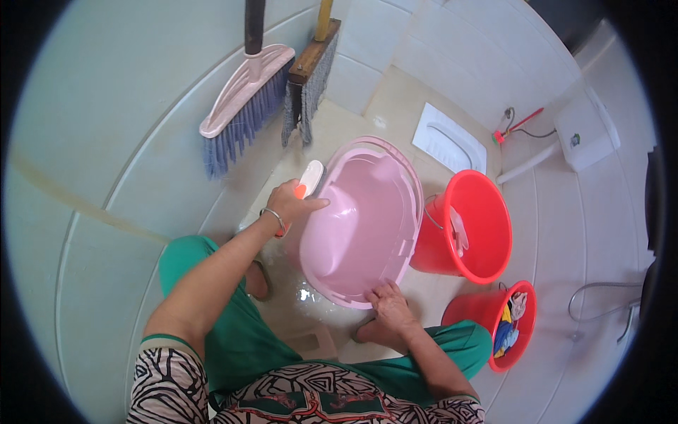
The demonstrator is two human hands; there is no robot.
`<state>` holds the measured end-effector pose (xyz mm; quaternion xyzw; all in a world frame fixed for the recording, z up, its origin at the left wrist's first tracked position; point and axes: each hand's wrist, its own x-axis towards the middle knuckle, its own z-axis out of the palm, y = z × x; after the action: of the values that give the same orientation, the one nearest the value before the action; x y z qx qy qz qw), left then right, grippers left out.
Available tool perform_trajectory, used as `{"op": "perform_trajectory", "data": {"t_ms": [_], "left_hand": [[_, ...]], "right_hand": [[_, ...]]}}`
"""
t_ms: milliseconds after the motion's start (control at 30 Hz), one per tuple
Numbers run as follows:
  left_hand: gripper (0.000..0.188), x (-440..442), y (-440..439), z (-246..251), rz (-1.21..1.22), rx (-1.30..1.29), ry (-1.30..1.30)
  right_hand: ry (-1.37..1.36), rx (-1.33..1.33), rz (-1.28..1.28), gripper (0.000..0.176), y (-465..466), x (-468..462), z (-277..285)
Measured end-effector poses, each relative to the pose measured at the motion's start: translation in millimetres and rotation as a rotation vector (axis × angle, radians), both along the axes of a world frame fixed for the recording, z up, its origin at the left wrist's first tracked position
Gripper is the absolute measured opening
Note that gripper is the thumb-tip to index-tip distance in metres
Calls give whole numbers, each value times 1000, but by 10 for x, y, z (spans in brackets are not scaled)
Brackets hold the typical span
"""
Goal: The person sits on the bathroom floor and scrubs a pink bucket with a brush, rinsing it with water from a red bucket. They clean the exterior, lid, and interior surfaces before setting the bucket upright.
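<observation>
A pink plastic mop bucket (378, 228) stands on the wet floor before me, with its carrying handle along the far and right rim. My left hand (290, 204), a bangle at its wrist, grasps a white-and-orange scrubbing brush (312, 175) just outside the left rim. The brush's dark bristles face the bucket wall, though I cannot tell whether they touch it. On the near rim rests my right hand (392, 306), fingers hooked over the edge into the bucket.
A red bucket (487, 228) holding a pink object (458, 233) stands right; another (522, 339) contains cloths (506, 334). A broom (249, 95) and a mop (312, 69) lean at the left wall. Beyond lies a squat toilet (450, 140); a cistern (588, 130) hangs right.
</observation>
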<state>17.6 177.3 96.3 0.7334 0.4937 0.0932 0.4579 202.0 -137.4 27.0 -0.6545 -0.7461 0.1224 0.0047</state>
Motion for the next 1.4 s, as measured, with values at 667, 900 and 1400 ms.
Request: {"op": "perform_trajectory", "data": {"t_ms": [667, 900, 1400], "left_hand": [[72, 161, -233, -497, 23, 93, 49], [73, 141, -371, -486, -22, 98, -48], [67, 183, -367, -388, -59, 64, -114]], "right_hand": [[274, -751, 7, 56, 465, -155, -267], [-326, -751, 162, 50, 626, -6, -1105], [1003, 73, -1060, 41, 1829, 858, -3342]]}}
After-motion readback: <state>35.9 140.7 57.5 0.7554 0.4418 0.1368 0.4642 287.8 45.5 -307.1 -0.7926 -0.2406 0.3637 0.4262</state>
